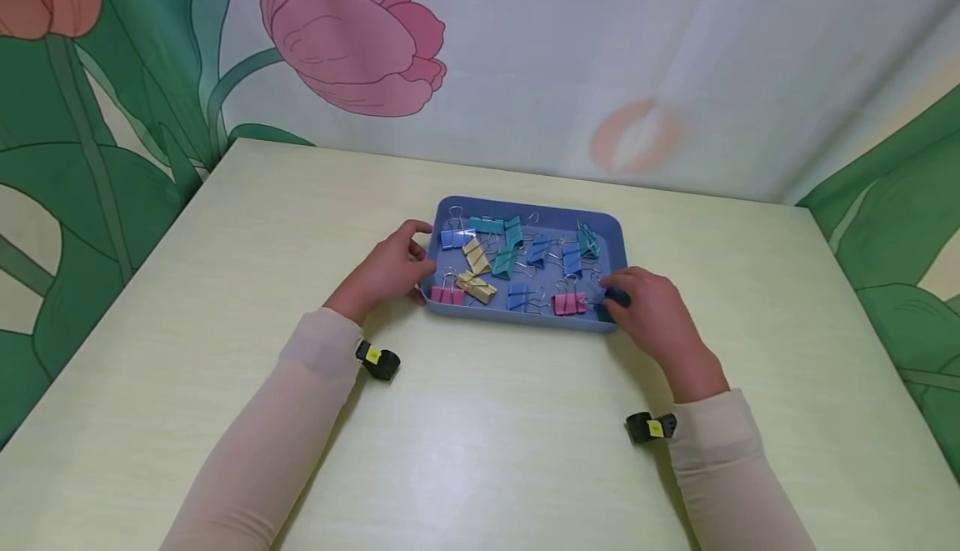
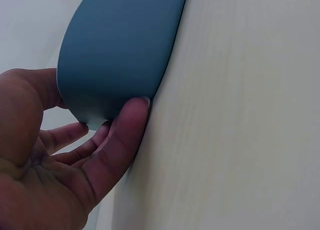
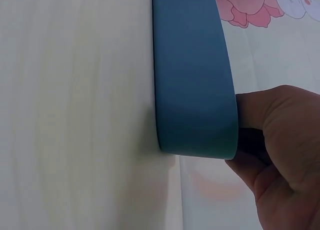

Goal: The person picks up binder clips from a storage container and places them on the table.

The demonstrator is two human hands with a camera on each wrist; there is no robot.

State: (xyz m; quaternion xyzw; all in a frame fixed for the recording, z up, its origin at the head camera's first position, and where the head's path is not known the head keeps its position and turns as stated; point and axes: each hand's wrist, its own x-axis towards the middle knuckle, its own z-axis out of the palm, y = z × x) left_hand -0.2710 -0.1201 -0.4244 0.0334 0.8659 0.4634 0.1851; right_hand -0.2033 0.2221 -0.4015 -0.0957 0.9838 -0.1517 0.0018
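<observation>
A blue-grey rectangular tray [image 1: 525,323] sits on the table, with binder clips in blue, teal, gold and pink spread over its bottom. At its left end my left hand [image 1: 386,272] grips the tray, thumb at the rim and a fingertip low against the outer wall [image 2: 115,54]. My right hand [image 1: 652,313] is at the front right corner, thumb and fingers pinching a black binder clip [image 1: 618,297] over the rim. A pink clip [image 1: 570,303] lies just left of those fingers. In the right wrist view the tray's wall [image 3: 195,79] hides most of the pinched clip.
The pale table [image 1: 480,443] stretches around the tray on all sides. Behind its back edge hangs a cloth backdrop [image 1: 540,59] printed with tulips and leaves. A small black camera is strapped on each wrist.
</observation>
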